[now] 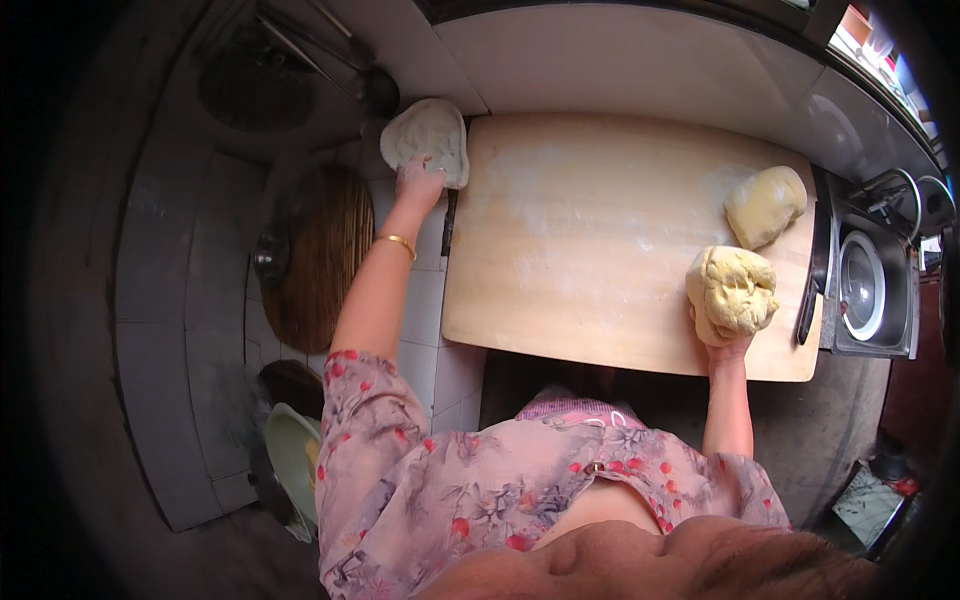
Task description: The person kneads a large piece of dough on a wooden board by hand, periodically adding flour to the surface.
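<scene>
My left hand [421,184] reaches to a pale, flour-dusted container [429,135] beyond the board's left edge. Its fingertips dip inside the rim, and how far they are closed is hidden. On the right, a rough lump of yellow dough [739,291] rests in my right hand [726,351], which grips it from below and behind over the wooden board [570,247]. Just beyond it, a smoother block of yellow dough [766,206] sits on the board, with pale flour on its surface. Dusty white flour marks streak the board's middle.
A knife [808,311] with a black handle lies along the board's right edge. Past it stands a metal sink [904,300] holding a white-rimmed basin [862,285]. To the left are a round slatted wooden lid [322,262] and a metal bowl [271,257]. A tiled wall [637,67] runs behind.
</scene>
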Motion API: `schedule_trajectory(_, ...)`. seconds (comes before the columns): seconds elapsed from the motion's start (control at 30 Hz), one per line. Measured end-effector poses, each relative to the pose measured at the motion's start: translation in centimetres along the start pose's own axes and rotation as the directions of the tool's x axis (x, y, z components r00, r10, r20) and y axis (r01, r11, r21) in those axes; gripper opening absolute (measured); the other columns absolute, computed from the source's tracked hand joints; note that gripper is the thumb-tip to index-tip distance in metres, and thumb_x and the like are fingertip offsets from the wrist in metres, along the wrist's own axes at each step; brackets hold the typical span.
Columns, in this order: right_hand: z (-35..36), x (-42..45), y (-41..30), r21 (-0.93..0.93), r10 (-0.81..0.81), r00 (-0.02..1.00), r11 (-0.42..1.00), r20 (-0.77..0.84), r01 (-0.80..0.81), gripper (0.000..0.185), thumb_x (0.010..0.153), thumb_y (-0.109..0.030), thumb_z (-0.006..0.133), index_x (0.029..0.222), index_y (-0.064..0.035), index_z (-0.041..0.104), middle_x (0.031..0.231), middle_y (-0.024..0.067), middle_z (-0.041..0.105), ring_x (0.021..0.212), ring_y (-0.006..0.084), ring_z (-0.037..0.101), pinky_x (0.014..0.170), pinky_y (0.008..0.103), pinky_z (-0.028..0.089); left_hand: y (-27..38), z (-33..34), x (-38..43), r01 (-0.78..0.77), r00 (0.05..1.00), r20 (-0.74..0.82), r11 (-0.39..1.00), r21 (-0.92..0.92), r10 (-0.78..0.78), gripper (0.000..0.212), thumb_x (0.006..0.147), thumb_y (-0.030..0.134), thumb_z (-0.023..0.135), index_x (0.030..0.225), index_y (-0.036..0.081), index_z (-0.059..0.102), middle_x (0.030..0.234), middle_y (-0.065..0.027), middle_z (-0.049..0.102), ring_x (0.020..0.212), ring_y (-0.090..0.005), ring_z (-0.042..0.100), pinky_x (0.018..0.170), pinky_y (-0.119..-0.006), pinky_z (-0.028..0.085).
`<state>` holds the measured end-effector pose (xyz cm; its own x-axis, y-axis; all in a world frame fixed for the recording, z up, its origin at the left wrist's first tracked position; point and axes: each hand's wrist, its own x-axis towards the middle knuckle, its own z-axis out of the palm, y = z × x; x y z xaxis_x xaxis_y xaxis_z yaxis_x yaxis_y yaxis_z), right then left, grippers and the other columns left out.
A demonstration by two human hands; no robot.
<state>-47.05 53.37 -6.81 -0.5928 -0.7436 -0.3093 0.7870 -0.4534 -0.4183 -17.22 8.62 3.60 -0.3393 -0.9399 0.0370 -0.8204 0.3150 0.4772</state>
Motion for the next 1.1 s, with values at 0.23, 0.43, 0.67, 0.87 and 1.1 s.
schedule_trajectory(0.23,-3.6,0.4,-0.6,0.141,0.018,0.999,0.99,-0.046,-0.012,0.066,0.084,-0.062,0.047,0.13,-0.015,0.051,0.13,0.0112,0.054,0.115,0.0362,0.054,0.087,0.0541,0.051,0.9,3.6,7.0,-0.064,0.99,0.141,0.924,0.376,0.011,0.05,0.078,0.016,0.062,0.128,0.012,0.056,0.123,-0.0275,0.055,0.113,-0.0398,0.056,0.096,-0.042,0.046)
schedule_trajectory(0.43,-5.0,-0.2,-0.3,0.123,0.0,0.999,0.992,0.053,-0.007,0.07,0.081,-0.053,0.06,0.136,-0.0113,0.046,0.138,0.0107,0.048,0.126,0.0341,0.045,0.108,0.0539,0.035,-2.9,4.1,9.9,-0.169,0.971,0.22,0.93,0.327,0.099,0.044,0.081,0.008,0.058,0.125,0.011,0.059,0.109,-0.0266,0.061,0.103,-0.0388,0.061,0.087,-0.041,0.052)
schedule_trajectory(0.67,-6.6,1.1,0.8,-0.397,-0.197,0.979,0.903,-0.045,0.164,0.05,0.09,-0.04,0.057,0.131,-0.0131,0.047,0.123,0.008,0.055,0.105,0.025,0.057,0.085,0.0415,0.051,0.9,2.0,8.1,0.291,0.926,0.37,0.767,-0.572,-0.076,0.033,0.083,0.003,0.055,0.115,0.006,0.062,0.094,-0.0111,0.067,0.083,-0.0185,0.065,0.074,-0.029,0.054)
schedule_trajectory(0.87,1.0,-0.4,2.8,-0.322,-0.179,0.983,0.934,-0.041,0.157,0.037,0.091,-0.039,0.058,0.122,-0.0193,0.053,0.101,0.0,0.062,0.078,0.016,0.06,0.06,0.0297,0.051,2.6,6.1,-1.1,0.153,0.745,0.539,0.687,-0.71,0.392,0.045,0.088,0.012,0.057,0.13,0.0,0.048,0.12,-0.0151,0.058,0.108,-0.0203,0.056,0.094,-0.033,0.045)
schedule_trajectory(1.1,0.2,-0.1,3.3,-0.187,-0.184,0.978,0.969,-0.094,0.164,0.045,0.088,-0.047,0.059,0.123,-0.0194,0.054,0.111,0.0003,0.063,0.091,0.0186,0.063,0.066,0.0301,0.054,7.3,16.8,-7.1,-0.306,0.92,0.304,0.937,0.167,0.246,0.079,0.091,0.046,0.05,0.143,-0.01,0.027,0.151,-0.0259,0.024,0.144,-0.0321,0.016,0.119,-0.041,0.007)
